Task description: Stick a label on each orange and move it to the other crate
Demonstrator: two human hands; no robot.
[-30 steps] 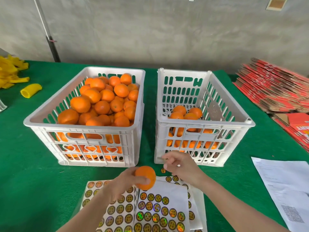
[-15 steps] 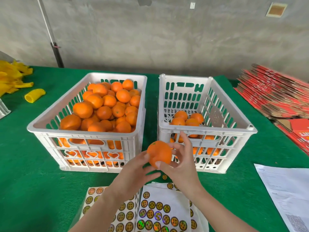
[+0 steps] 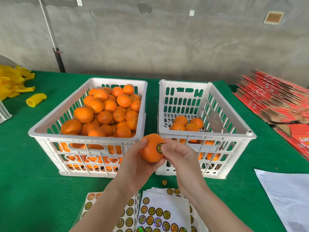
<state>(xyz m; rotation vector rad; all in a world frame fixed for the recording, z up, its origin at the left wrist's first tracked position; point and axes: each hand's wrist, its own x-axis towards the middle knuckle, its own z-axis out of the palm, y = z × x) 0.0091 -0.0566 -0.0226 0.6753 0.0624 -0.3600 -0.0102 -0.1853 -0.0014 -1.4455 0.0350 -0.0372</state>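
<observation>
Green-covered table [image 3: 25, 181], grey wall [image 3: 167, 47] behind. One orange [image 3: 149, 151] is held in front of the gap between the two crates, cupped in the left hand [image 3: 133, 168]. A round label [image 3: 159, 147] on its right face is pressed by the right hand [image 3: 182, 158] thumb, with the fingers apparently curled against the fruit. The left crate [image 3: 40, 129] is heaped and the right crate [image 3: 250, 133] sparsely filled. Sticker sheets [image 3: 167, 203] lie nearest.

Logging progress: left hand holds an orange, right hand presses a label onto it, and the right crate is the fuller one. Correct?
No. The head view shows the left crate is the fuller one; the right crate holds only a few. The left hand holds the orange and the right hand presses the label.
</observation>
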